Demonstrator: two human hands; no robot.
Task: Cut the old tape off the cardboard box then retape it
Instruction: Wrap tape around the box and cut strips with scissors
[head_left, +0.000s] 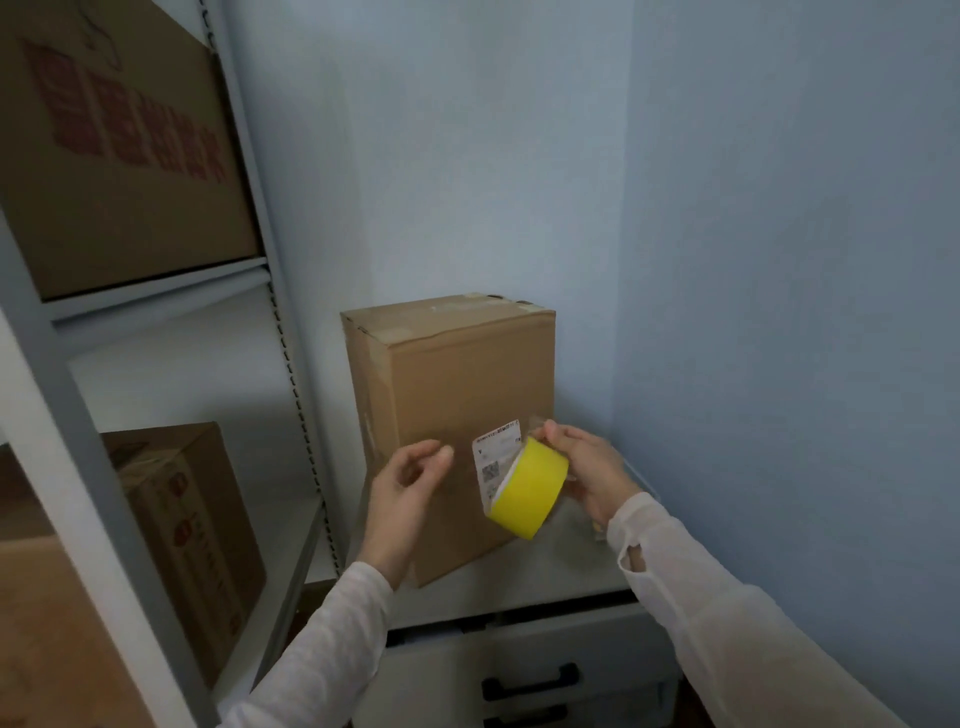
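A tall brown cardboard box (467, 374) stands upright on a white cabinet top (566, 566). Strips of old tape show on its top flaps, and a white shipping label (496, 457) is on its front. My right hand (587, 467) grips a yellow tape roll (530, 488) in front of the label. My left hand (405, 483) is held in front of the box's lower left, thumb and forefinger pinching what looks like the end of a clear strip. The strip stretches from the left hand to the roll.
A grey metal shelf rack (291, 364) stands close on the left, with a large printed carton (119, 156) on the upper shelf and another carton (192, 525) below. Blue walls close in behind and on the right. Drawers with black handles (530, 680) sit under the cabinet top.
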